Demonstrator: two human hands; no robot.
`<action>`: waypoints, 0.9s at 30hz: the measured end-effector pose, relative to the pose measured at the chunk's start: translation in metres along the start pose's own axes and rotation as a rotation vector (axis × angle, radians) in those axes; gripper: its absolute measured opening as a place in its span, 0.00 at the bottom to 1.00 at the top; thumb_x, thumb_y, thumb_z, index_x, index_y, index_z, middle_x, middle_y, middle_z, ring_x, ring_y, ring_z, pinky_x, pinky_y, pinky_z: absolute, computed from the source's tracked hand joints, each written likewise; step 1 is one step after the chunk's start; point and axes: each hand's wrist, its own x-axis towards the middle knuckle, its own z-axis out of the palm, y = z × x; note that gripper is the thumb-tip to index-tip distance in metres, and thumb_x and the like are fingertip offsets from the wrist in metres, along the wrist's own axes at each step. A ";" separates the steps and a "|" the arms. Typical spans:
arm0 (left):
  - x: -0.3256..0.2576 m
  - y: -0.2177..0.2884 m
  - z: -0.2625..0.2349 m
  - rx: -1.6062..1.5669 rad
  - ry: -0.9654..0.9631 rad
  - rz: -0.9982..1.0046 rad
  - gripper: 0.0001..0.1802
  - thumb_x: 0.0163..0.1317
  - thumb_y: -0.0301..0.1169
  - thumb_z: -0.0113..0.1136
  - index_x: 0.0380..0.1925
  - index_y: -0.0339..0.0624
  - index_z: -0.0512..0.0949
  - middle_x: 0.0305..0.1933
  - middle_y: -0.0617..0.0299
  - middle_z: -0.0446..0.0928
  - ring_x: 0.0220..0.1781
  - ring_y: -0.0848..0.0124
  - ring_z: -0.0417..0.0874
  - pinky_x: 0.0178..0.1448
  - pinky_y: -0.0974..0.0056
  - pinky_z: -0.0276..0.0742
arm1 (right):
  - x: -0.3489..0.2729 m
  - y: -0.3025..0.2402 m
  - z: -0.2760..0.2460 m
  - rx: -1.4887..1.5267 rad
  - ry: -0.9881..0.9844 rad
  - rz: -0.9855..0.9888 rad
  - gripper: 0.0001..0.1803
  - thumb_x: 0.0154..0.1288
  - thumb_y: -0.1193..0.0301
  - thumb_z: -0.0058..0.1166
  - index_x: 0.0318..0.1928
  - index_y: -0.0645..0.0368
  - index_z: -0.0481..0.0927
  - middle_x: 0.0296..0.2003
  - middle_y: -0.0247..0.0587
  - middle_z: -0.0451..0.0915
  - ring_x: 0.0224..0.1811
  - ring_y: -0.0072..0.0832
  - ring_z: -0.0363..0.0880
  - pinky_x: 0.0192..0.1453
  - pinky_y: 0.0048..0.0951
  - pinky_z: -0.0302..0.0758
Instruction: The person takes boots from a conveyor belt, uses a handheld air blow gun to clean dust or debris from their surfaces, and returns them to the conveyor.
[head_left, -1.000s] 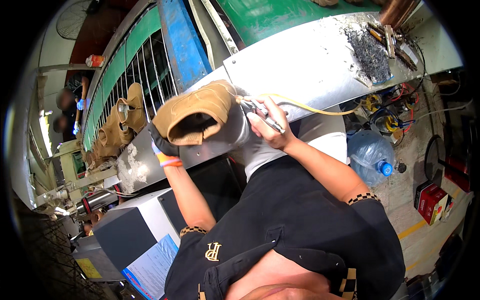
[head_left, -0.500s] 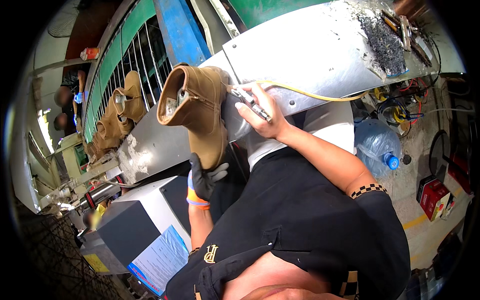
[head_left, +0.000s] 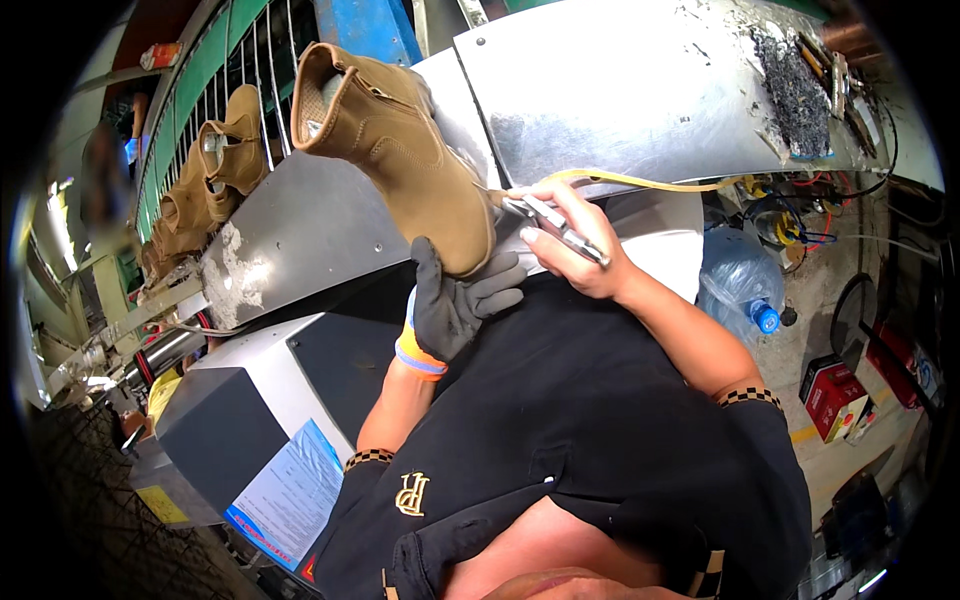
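A tan ankle boot (head_left: pixel 415 170) with a side zipper hangs tilted at the metal bench's edge, its opening toward the upper left and its toe toward me. My left hand (head_left: pixel 460 300), in a grey-palmed glove with an orange cuff, cups the toe, thumb on one side and fingers on the other. Bare, my right hand (head_left: pixel 595 250) grips a slim silver pen-like metal tool (head_left: pixel 566 234). The tool's tip meets the sole edge on the boot's right side. A yellow hose (head_left: pixel 650 183) runs behind the tool along the bench; where it joins is hidden.
Several more tan boots (head_left: pixel 232 150) stand at the left by a wire guard. The metal bench (head_left: pixel 620 110) carries a dark, crusted patch (head_left: pixel 792 95) and hand tools at its far right. Below are a large clear water bottle (head_left: pixel 738 275) and a red box (head_left: pixel 835 395).
The boot has tilted and swung, its toe now farther right. My left hand has followed rightward and upward. The tool has slid along the sole edge toward the toe.
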 end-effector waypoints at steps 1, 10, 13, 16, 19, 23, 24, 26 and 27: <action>0.003 -0.001 0.003 -0.018 -0.033 -0.007 0.52 0.63 0.72 0.35 0.68 0.35 0.59 0.61 0.41 0.73 0.60 0.53 0.79 0.58 0.55 0.80 | -0.006 -0.007 -0.003 -0.016 -0.009 0.076 0.21 0.65 0.70 0.54 0.57 0.62 0.71 0.27 0.31 0.76 0.28 0.14 0.70 0.35 0.22 0.66; 0.036 -0.006 0.026 -0.061 -0.335 -0.114 0.58 0.58 0.75 0.35 0.73 0.36 0.48 0.65 0.42 0.70 0.63 0.55 0.77 0.61 0.54 0.76 | -0.020 -0.053 -0.021 -0.162 0.054 0.152 0.16 0.64 0.72 0.54 0.51 0.62 0.74 0.25 0.27 0.71 0.22 0.13 0.65 0.27 0.21 0.63; 0.046 -0.005 0.044 -0.009 -0.315 -0.105 0.64 0.50 0.80 0.35 0.68 0.30 0.55 0.64 0.39 0.69 0.64 0.53 0.76 0.64 0.53 0.75 | -0.015 -0.065 -0.023 -0.225 0.080 0.138 0.15 0.66 0.74 0.53 0.52 0.63 0.73 0.24 0.27 0.69 0.18 0.12 0.64 0.21 0.19 0.61; 0.056 -0.002 0.058 -0.016 -0.377 -0.085 0.67 0.47 0.83 0.33 0.67 0.28 0.57 0.64 0.42 0.70 0.63 0.56 0.76 0.66 0.55 0.73 | -0.015 -0.064 -0.017 -0.277 0.149 0.088 0.16 0.66 0.74 0.53 0.54 0.63 0.73 0.24 0.27 0.69 0.18 0.12 0.63 0.22 0.19 0.60; 0.062 0.005 0.068 -0.018 -0.394 -0.057 0.67 0.47 0.83 0.33 0.66 0.29 0.60 0.63 0.44 0.71 0.62 0.58 0.77 0.66 0.56 0.73 | -0.018 -0.057 -0.009 -0.297 0.222 0.013 0.16 0.66 0.75 0.52 0.54 0.63 0.73 0.23 0.26 0.69 0.19 0.12 0.63 0.22 0.19 0.60; 0.079 0.001 0.065 -0.022 -0.392 0.050 0.62 0.52 0.81 0.30 0.64 0.30 0.63 0.60 0.47 0.73 0.60 0.60 0.77 0.65 0.58 0.73 | -0.022 -0.049 0.004 -0.510 0.325 -0.025 0.20 0.64 0.72 0.56 0.55 0.66 0.72 0.20 0.32 0.75 0.21 0.16 0.69 0.29 0.21 0.67; 0.087 -0.001 0.060 -0.042 -0.405 0.055 0.60 0.55 0.79 0.30 0.62 0.29 0.63 0.60 0.46 0.73 0.60 0.60 0.77 0.64 0.58 0.73 | -0.023 -0.036 0.005 -0.502 0.319 -0.109 0.21 0.64 0.73 0.55 0.56 0.65 0.71 0.19 0.33 0.76 0.20 0.16 0.71 0.27 0.21 0.67; 0.095 0.000 0.060 -0.041 -0.379 0.109 0.47 0.58 0.76 0.34 0.49 0.40 0.68 0.50 0.55 0.74 0.56 0.62 0.78 0.61 0.58 0.74 | -0.025 -0.018 0.007 -0.505 0.319 -0.176 0.23 0.61 0.78 0.55 0.57 0.64 0.70 0.21 0.36 0.78 0.22 0.18 0.76 0.29 0.21 0.70; 0.096 0.002 0.062 -0.074 -0.388 0.099 0.43 0.60 0.75 0.34 0.43 0.43 0.69 0.45 0.57 0.75 0.53 0.64 0.78 0.57 0.58 0.76 | -0.024 -0.013 0.010 -0.520 0.319 -0.218 0.24 0.60 0.79 0.56 0.58 0.64 0.70 0.22 0.36 0.79 0.22 0.19 0.77 0.29 0.22 0.71</action>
